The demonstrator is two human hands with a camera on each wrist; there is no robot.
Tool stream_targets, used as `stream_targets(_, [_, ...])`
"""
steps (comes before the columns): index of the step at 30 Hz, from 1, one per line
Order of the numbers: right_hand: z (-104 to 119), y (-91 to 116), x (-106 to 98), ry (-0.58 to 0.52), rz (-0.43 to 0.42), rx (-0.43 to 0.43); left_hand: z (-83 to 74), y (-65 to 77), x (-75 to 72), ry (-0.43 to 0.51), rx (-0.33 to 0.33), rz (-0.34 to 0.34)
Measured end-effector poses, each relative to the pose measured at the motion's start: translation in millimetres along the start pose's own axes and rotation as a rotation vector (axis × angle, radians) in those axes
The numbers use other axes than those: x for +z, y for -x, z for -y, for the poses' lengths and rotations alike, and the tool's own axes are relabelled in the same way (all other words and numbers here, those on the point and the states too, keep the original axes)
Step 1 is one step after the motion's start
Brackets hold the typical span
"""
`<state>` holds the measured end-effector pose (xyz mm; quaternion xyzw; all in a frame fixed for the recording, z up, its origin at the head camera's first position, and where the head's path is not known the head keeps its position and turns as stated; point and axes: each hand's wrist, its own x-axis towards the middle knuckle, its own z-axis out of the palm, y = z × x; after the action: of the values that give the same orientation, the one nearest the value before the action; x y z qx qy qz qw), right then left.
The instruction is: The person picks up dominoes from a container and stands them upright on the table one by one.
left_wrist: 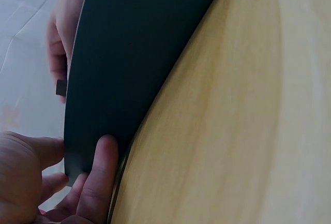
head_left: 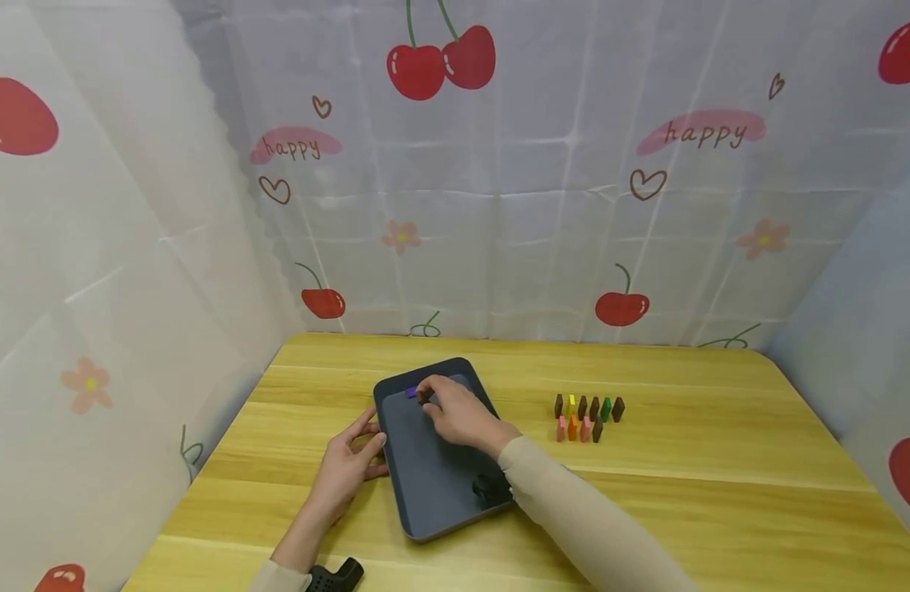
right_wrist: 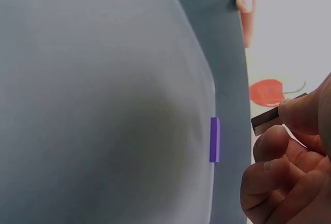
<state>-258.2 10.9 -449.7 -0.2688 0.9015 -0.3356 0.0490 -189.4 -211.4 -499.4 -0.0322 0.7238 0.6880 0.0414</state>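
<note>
A dark grey tray lies at an angle on the wooden table. Its left side is held by my left hand, with fingers on the outer wall and the thumb at the rim. Over the tray's far left part, my right hand pinches a small dark brown block between thumb and fingers. Close to the far wall inside the tray sits a purple block, partly beside the right fingertips in the head view.
Right of the tray, two rows of small upright blocks stand on the table: brown, yellow, green, pink and orange. A black device is at the left wrist. A cherry-print curtain hangs behind the table.
</note>
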Motion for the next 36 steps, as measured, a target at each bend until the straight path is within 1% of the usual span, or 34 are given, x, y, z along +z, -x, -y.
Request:
stream_targets(11, [6,17,-11,-0.044,-0.018,-0.022,2.0,-0.2,0.9,-0.016,-0.002,-0.020])
stream_targets(16, [5,25,-17,-0.053,-0.061,-0.056,2.0,-0.2,1.4,-0.024,-0.001,-0.028])
stream_targets(19, [3,30,-21,-0.074,-0.078,-0.059,2.2,-0.4,1.4,-0.018,0.002,-0.023])
stream_targets(23, [-1,39,-29,-0.114,-0.090,-0.037,3.7,-1.6,0.7,0.003,0.007,-0.004])
stream_targets(26, [-6,45,-35,-0.131,-0.114,-0.011,4.5,-2.7,0.5,0.012,0.019,0.007])
stream_targets(30, [-12,54,-40,-0.132,-0.146,0.027,4.6,-3.1,0.3,0.009,0.022,0.004])
stream_targets(36, [-18,63,-42,-0.153,-0.159,0.070,5.3,-1.8,-0.5,-0.002,0.012,-0.002])
